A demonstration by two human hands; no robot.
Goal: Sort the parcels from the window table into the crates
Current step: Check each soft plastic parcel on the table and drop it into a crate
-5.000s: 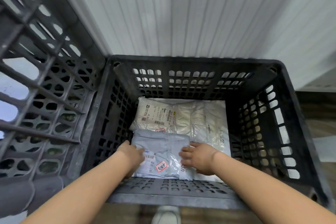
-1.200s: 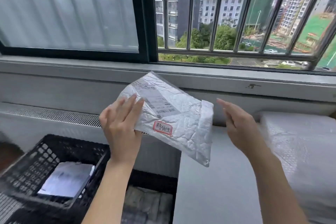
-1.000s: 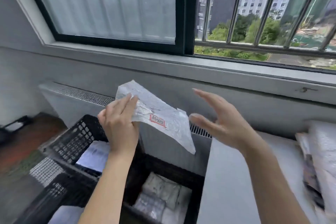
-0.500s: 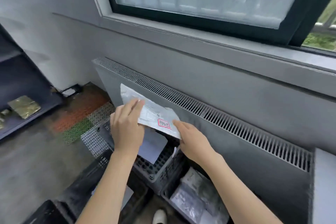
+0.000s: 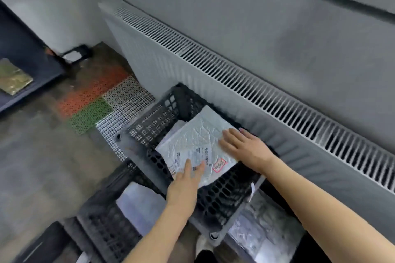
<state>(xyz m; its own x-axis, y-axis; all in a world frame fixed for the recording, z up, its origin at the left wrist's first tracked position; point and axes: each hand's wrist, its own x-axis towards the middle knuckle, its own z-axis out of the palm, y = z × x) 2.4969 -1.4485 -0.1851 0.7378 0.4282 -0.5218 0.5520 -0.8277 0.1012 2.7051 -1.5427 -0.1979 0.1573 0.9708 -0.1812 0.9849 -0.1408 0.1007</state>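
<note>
As both hands press flat, a silver parcel (image 5: 196,145) lies across a black crate (image 5: 215,196) at centre frame. Left hand (image 5: 184,181) fingers (image 5: 188,166) lie straight on its near edge; right hand (image 5: 245,147) fingers (image 5: 229,134) spread on its far right corner.

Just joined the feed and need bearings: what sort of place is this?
Probably an informal parcel-sorting corner in an indoor room, not a warehouse. Black plastic crates stand stacked on a bare floor beside a wall radiator, and both hands press a labelled silver mailer into the upper crate.
</note>
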